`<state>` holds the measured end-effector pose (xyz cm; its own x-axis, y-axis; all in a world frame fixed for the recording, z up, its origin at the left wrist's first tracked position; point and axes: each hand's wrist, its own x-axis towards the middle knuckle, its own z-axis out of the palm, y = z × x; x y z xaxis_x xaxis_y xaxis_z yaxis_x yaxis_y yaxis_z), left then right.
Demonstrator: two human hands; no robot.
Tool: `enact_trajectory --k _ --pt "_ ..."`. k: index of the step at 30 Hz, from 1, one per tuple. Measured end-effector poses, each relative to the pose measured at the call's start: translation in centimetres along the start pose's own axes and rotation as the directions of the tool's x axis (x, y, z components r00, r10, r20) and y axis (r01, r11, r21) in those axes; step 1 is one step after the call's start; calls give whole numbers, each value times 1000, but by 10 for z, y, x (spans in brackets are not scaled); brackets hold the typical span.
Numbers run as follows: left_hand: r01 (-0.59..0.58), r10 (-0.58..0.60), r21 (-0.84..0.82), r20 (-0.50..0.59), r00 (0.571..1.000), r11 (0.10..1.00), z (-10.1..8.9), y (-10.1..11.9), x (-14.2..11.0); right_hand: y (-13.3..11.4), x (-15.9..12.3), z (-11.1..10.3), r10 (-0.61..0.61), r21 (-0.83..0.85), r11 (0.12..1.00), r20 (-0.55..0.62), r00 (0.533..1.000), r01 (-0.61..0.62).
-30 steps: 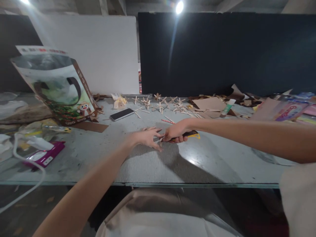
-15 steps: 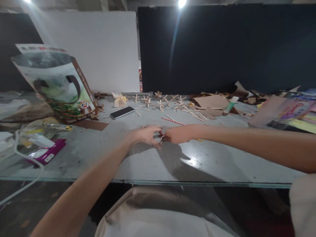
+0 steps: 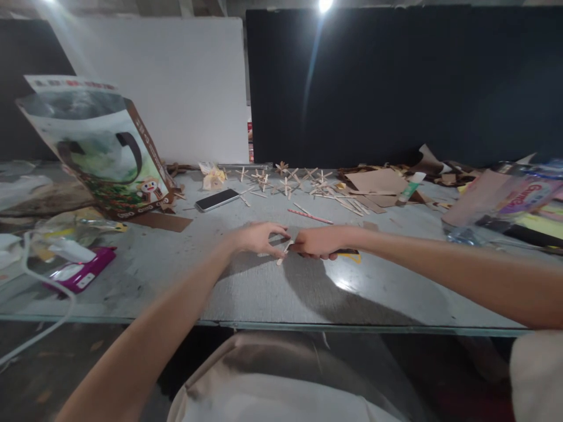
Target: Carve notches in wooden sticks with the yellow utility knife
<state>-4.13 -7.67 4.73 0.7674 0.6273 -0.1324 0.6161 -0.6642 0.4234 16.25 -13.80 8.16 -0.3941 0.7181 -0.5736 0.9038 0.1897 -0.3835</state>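
Note:
My left hand (image 3: 258, 239) rests on the grey table (image 3: 176, 275) and pinches a small pale wooden stick (image 3: 284, 251) with thumb and fingers. My right hand (image 3: 317, 242) is a closed fist right next to it, wrapped round a dark cutter with a yellow end (image 3: 349, 254). The two hands meet at the stick, about the middle of the table. Beyond them lie a red-striped stick (image 3: 313, 216) and several small star-shaped stick pieces (image 3: 288, 180).
A phone (image 3: 217, 200) lies behind my left hand. A printed paper bag (image 3: 99, 152) leans at the left, with a purple packet (image 3: 81, 273) and white cable (image 3: 39, 293) near the front edge. Cardboard scraps (image 3: 373, 184), a glue tube (image 3: 408, 189) and plastic packets (image 3: 514, 199) crowd the right.
The hands stayed together on the stick. My right fist turned, so the cutter's yellow end shows again, and the stick now pokes out below my left fingers.

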Motion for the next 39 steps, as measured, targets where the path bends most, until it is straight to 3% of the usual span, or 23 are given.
enact_trajectory --k 9,15,20,23,25,30,35,39 --pt "-4 -5 103 89 996 995 0 3 -2 4 0 2 -131 -210 968 31 991 135" --pt "19 -28 103 83 996 994 1 8 0 2 -2 7 70 163 984 -13 997 -67" --pt "10 -20 104 94 995 995 1 9 0 8 4 2 52 414 903 169 984 -119" --pt "15 -25 111 90 996 994 2 8 0 10 6 -1 36 471 863 305 952 -184" --pt "12 -22 112 85 996 994 3 7 -1 10 5 0 34 475 858 327 945 -195" --pt "-19 14 84 58 998 996 3 7 -1 13 -2 3 46 426 904 7 999 -44" --pt "-93 93 -3 34 995 996 6 3 5 10 -17 5 78 296 955 -180 981 -22" --pt "-116 113 -128 -31 993 985 12 2 7 3 -29 10 55 239 970 -371 927 38"
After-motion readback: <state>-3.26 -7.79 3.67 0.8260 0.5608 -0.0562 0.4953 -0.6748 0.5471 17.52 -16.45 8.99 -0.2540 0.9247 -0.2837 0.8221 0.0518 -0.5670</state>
